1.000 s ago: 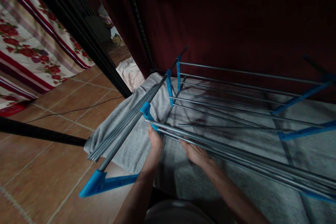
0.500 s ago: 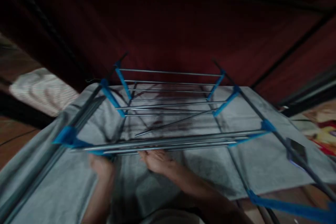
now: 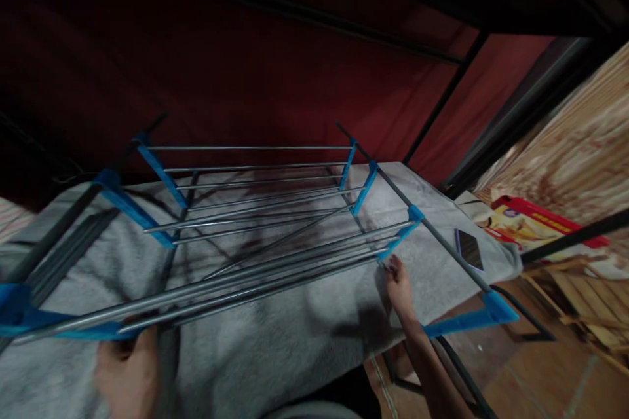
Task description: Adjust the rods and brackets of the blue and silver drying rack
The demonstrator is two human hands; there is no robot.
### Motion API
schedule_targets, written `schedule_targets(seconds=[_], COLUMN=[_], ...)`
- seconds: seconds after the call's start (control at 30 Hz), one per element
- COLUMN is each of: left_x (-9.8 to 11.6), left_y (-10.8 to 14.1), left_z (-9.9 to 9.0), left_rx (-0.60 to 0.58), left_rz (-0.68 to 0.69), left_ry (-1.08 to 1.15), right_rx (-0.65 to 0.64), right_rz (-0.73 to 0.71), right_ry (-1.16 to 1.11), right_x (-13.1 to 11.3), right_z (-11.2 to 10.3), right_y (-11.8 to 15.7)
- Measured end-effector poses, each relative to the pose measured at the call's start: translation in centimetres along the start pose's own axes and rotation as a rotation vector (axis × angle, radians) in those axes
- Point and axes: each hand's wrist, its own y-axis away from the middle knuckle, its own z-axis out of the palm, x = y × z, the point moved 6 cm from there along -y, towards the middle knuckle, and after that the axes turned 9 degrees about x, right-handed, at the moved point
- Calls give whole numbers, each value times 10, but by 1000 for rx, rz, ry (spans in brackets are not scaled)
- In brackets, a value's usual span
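Observation:
A rack of grey metal tubes (image 3: 255, 148) joined by blue plastic brackets lies across a grey cloth (image 3: 236, 353). At the lower left, my left hand (image 3: 128, 373) is closed around the near end of a tube by the left blue bracket (image 3: 83, 330). My right hand (image 3: 399, 281) pinches at the lower end of the right blue bracket (image 3: 397, 239), near the tube ends. One thin tube (image 3: 275, 243) slants loosely across the middle of the rack. The right fingertips are small and partly hidden.
A dark phone (image 3: 469, 249) lies on the cloth to the right. Beyond it are a red and yellow box (image 3: 535, 226) and wooden slats (image 3: 590, 301). Dark red fabric (image 3: 275, 78) hangs behind the rack. A lower blue bracket (image 3: 472, 322) sticks out at the right.
The view has turned to the right. My right hand has moved from the tubes near the left end to the right bracket. My left hand stays by the left bracket.

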Motion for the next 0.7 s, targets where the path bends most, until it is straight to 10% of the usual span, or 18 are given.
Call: schedule_targets(seconds=[0.7], left_x=[-16], left_y=[-19], left_z=[-9], left_rx=[27], left_rz=[-11], left_ry=[-58], right_rx=[-154], right_rz=[146], right_ry=[350], right_x=[-12], right_z=[24], right_y=[24])
